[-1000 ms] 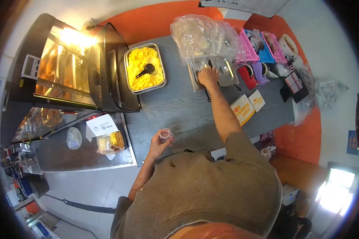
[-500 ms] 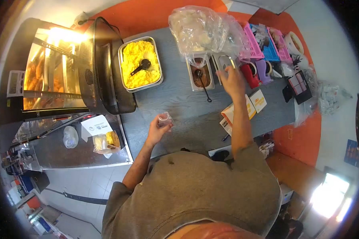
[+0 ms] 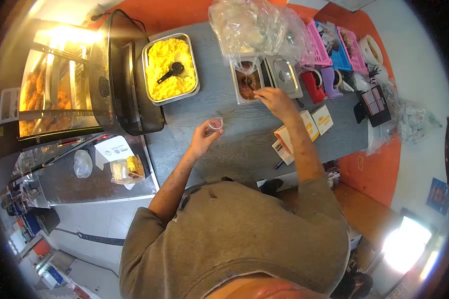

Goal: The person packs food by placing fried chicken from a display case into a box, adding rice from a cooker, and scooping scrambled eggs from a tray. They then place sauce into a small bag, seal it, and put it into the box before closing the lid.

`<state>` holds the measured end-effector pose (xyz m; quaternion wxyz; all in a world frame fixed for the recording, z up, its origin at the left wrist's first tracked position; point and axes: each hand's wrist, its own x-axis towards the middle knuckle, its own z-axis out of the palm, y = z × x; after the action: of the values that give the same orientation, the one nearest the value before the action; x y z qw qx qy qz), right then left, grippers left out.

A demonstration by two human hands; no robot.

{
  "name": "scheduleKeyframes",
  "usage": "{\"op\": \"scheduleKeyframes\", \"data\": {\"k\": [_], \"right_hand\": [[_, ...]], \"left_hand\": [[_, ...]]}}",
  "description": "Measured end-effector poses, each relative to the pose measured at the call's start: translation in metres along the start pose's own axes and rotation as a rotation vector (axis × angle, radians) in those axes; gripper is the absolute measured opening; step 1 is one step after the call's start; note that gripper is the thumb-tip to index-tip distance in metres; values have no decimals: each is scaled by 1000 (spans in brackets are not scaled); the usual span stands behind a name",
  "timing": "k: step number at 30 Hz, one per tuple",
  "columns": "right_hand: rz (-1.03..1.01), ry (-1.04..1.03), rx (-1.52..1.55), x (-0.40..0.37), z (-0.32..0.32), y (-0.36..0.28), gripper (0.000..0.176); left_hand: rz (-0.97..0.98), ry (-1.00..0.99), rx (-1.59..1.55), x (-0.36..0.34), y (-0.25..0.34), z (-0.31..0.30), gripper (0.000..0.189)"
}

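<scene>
My left hand [image 3: 204, 138] holds a small clear plastic cup [image 3: 215, 123] over the grey table [image 3: 219, 157]. The fingers of my right hand [image 3: 278, 103] are closed on the handle of a black ladle [image 3: 248, 82], whose bowl end sits in the brown sauce of a metal container [image 3: 242, 94]. To the right of that container is one with a metal lid [image 3: 287, 77]. A large tray of yellow food [image 3: 169, 70] with a black scoop [image 3: 170, 73] in it stands at the left.
A glowing heated cabinet [image 3: 55, 94] stands far left. Clear plastic bags [image 3: 259, 30] lie behind the containers. Pink baskets [image 3: 318, 46], a purple tape dispenser [image 3: 331, 82] and printed boxes [image 3: 322, 118] are at the right. Wrapped food [image 3: 127, 170] lies at lower left.
My right hand has moved left from beside the lidded container and taken hold of the ladle handle. My left hand has risen slightly with the cup, and the view has shifted a little.
</scene>
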<state>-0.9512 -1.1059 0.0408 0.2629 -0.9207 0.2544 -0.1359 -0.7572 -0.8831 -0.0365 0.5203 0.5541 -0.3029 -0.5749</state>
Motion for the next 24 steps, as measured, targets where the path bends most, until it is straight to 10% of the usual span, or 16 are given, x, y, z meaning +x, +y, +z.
{"op": "scheduleKeyframes", "data": {"k": [13, 24], "right_hand": [[364, 67, 270, -22, -2, 6, 20], [744, 988, 1267, -64, 105, 10, 24]], "left_hand": [[-68, 81, -39, -33, -12, -21, 35], [-49, 102, -88, -33, -9, -22, 32]]}}
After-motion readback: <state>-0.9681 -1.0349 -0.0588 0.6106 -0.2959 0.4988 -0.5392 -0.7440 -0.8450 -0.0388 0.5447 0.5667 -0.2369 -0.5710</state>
